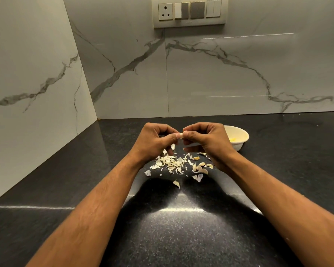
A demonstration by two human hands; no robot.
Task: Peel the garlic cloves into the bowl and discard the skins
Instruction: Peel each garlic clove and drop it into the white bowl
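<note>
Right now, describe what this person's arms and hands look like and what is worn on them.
Both forearms are bare right up to the bottom edge of the picture: no sleeves show. The left hand and right hand wear no gloves, and no watch, bracelet or ring is visible. Fine hair shows along the forearms. Nails look short and unpainted.

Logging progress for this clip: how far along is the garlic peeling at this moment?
Partway. Done: a heap of loose skins lies on the black counter, and the white bowl holds something pale yellow, probably peeled cloves. In hand: the left hand and right hand pinch one clove between them. Left: several unpeeled cloves beside the heap, and no skins discarded yet.
</note>
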